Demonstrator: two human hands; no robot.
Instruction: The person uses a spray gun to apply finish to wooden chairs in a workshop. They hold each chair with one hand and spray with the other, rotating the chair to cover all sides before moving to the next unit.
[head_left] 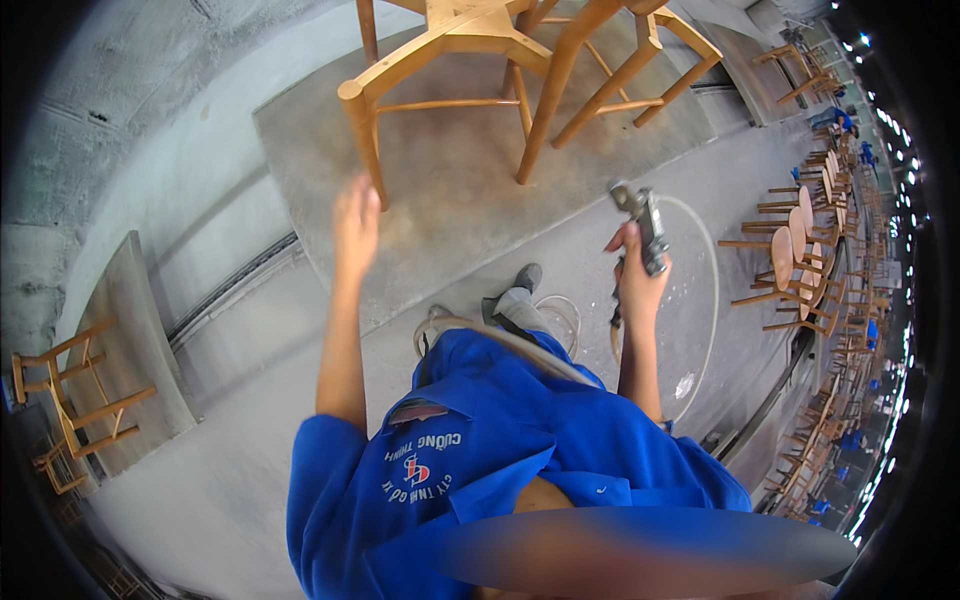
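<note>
A light-brown wooden chair frame [440, 45] stands on a grey board in front of me. My left hand [357, 228] is beside the lower end of its near left leg [366, 150]. Its fingers are slightly blurred, reach forward and hold nothing that I can see; whether they touch the leg is unclear. In my right hand [640, 275] is a metal spray gun [648, 228], gripped by its handle and held right of the chair. A pale hose [712, 290] loops near the gun and down past my right arm.
The wide grey board [450, 235] lies under the chair. Another wooden chair [85, 395] stands on a board at far left. Rows of chairs [785, 255] and people in blue line the right side. Hose coils [565, 315] lie by my feet.
</note>
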